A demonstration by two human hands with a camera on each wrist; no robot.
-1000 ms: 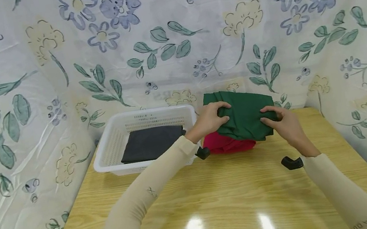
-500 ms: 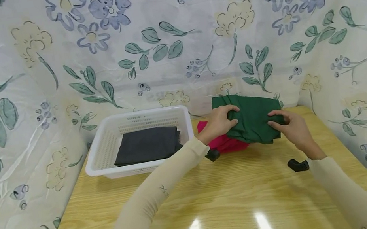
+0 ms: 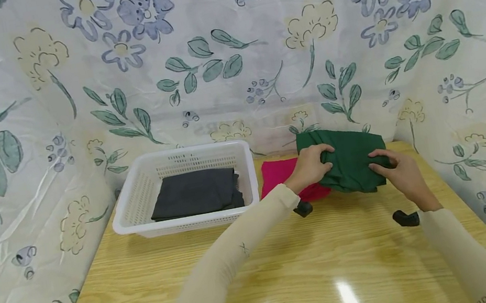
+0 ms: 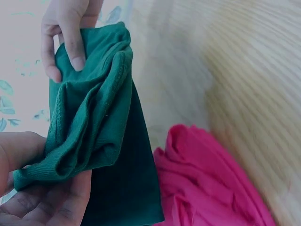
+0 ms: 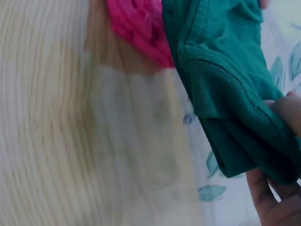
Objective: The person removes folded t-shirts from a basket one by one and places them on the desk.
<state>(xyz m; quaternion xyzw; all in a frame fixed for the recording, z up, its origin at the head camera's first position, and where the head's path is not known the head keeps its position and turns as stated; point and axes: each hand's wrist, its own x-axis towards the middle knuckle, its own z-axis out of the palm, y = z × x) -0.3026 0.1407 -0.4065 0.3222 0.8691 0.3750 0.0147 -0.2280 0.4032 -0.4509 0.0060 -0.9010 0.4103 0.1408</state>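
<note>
A folded green garment [image 3: 354, 158] with ribbed edging hangs between both hands at the right back of the table. My left hand [image 3: 311, 166] grips its left side, thumb on one face and fingers under the other in the left wrist view. Its right end is pinched by my right hand [image 3: 401, 171], whose fingers [image 5: 263, 193] show below the fold in the right wrist view. Under and left of the green garment lies a crumpled pink-red garment [image 3: 277, 171], partly hidden by the left hand and wrist.
At the left back stands a white perforated plastic basket [image 3: 140, 226] holding a folded dark grey garment [image 3: 194, 193]. A floral cloth backdrop [image 3: 211, 13] rises behind and beside the wooden table [image 3: 172, 279]. Black wrist-camera pieces [image 3: 405, 218] jut out near the sleeves.
Both hands have carried the green garment rightward and slightly lower, uncovering more of the pink-red garment. The left forearm has swung right, off the basket's corner. The head view has shifted slightly.
</note>
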